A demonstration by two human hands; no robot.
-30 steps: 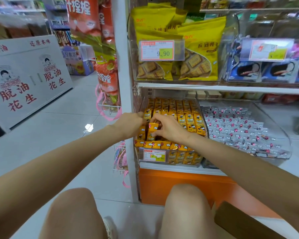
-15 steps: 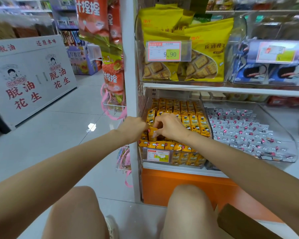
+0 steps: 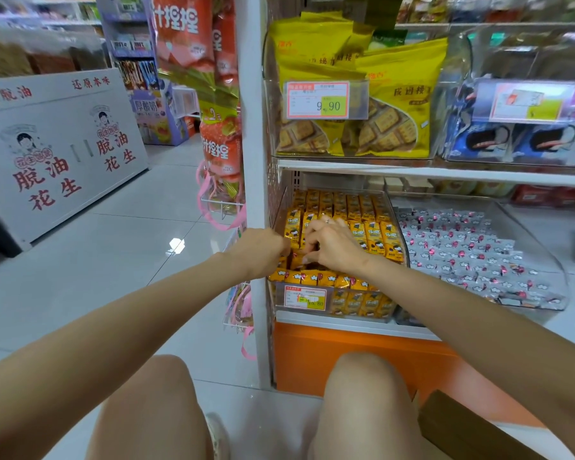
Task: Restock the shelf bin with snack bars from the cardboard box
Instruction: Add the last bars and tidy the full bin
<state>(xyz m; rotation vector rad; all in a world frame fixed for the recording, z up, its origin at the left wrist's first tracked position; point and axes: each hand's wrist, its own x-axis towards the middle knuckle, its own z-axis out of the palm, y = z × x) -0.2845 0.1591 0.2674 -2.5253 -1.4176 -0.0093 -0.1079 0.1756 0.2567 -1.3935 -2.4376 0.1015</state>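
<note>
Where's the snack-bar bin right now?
Head view, centre: the shelf bin sits low, beside the white upright, left of the candy bin and under the yellow biscuit bags.

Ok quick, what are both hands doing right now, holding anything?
Left hand: fingers hidden behind it, cannot tell.
Right hand: fingers curled, pinching yellow snack bars.

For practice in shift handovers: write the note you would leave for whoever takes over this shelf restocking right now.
Left hand: at the shelf bin's front left, fingers hidden, grip unclear.
Right hand: beside it, fingers curled on snack bars.
Bin: mostly filled with neat rows; a dark gap shows between the hands.
Cardboard box: beside the right knee, contents out of view.
Left to do: seat these bars, fill the gap.
</note>
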